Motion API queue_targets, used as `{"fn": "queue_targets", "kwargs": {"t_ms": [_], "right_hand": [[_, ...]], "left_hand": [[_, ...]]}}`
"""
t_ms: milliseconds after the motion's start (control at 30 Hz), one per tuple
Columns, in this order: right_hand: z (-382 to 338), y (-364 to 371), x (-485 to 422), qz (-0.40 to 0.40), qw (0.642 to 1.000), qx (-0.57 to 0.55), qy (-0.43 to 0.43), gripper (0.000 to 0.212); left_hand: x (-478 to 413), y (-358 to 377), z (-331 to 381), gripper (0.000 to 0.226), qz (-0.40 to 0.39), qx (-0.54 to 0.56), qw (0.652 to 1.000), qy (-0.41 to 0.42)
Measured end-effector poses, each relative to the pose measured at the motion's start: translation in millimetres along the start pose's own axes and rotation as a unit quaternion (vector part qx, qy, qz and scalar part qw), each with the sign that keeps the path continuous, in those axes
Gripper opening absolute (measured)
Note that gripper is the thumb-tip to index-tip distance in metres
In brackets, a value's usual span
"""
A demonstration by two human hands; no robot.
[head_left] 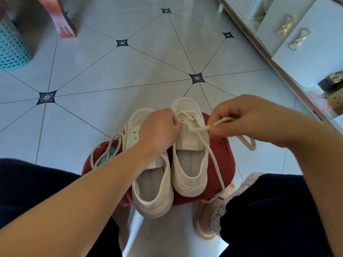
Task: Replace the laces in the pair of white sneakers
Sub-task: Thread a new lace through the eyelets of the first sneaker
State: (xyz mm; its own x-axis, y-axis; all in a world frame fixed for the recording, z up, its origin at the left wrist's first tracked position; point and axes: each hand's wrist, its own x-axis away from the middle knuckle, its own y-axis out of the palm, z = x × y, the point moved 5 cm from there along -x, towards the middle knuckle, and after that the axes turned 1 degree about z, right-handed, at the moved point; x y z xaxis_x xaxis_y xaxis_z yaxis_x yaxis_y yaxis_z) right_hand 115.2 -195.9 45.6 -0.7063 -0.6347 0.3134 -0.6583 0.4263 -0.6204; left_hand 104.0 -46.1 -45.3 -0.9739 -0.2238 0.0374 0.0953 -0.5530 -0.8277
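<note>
Right sneaker [189,164]: on the red stool [219,151], toe pointing away from me, touching the left sneaker [154,186]; laced only near the toe.
Lace [215,164]: threaded through the front eyelets of the right sneaker; one long tail runs back past the heel and off the stool's edge toward my leg.
Left hand [157,132]: grip closed, fingers curled at the eyelets and, as far as I can judge, pinching the lace there; fingertips mostly hidden.
Right hand [246,117]: grip closed in a pinch on a strand of the same lace, held out to the side and taut.
Loose lace [111,143]: looped on the stool beside the left sneaker; I cannot tell whether it is threaded into that sneaker.
Risk, uneven tails: a hard pull from the right hand could drag the lace through and leave one end short.
Risk, tipping: both heels overhang the stool's near edge; a sideways tug might drop a sneaker to the floor [130,71].
Risk, snag: the hanging tail could catch under my leg.
</note>
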Motion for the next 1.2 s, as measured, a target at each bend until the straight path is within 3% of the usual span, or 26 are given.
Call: {"fn": "queue_targets", "kwargs": {"t_ms": [100,133,300,433,533,633,767,833,967,1033,1133,1200], "right_hand": [[19,-2,-18,0.142,0.971,0.175,0.086,0.011],[21,5,-24,0.149,0.967,0.188,0.087,0.005],[24,44,-48,0.121,0.968,0.211,0.067,0.029],[23,49,-56,0.186,0.927,0.321,0.051,0.016],[20,54,-60,0.185,0.902,0.387,0.044,0.008],[21,51,-63,0.162,0.923,0.345,0.044,0.012],[18,42,-53,0.116,0.977,0.168,0.062,0.029],[13,40,-45,0.095,0.979,0.164,0.069,0.029],[1,49,-25,0.063,0.958,0.278,0.023,0.020],[-2,58,-7,-0.015,0.970,0.244,0.001,0.014],[2,47,14,-0.135,0.979,0.151,0.027,0.029],[12,24,15,-0.079,0.987,0.126,0.057,0.020]], "left_hand": [[4,-1,2,0.015,0.008,0.005,1.000,0.015],[4,-2,2,0.015,0.009,0.009,1.000,0.017],[4,-5,4,0.018,0.009,0.019,0.999,0.030],[4,-5,4,0.022,0.005,0.025,0.999,0.036],[4,-4,5,0.023,0.001,0.020,0.999,0.040],[4,-4,3,0.021,0.004,0.025,0.999,0.025],[5,-3,1,0.016,-0.002,0.027,0.999,0.017],[5,-2,1,0.016,0.004,0.025,1.000,0.016],[1,0,0,0.014,0.001,0.036,0.999,0.020],[-1,1,-1,0.013,-0.009,0.041,0.999,0.021],[0,2,-1,0.012,-0.017,0.050,0.999,0.014],[0,2,-1,0.012,-0.019,0.053,0.998,0.017]]}}
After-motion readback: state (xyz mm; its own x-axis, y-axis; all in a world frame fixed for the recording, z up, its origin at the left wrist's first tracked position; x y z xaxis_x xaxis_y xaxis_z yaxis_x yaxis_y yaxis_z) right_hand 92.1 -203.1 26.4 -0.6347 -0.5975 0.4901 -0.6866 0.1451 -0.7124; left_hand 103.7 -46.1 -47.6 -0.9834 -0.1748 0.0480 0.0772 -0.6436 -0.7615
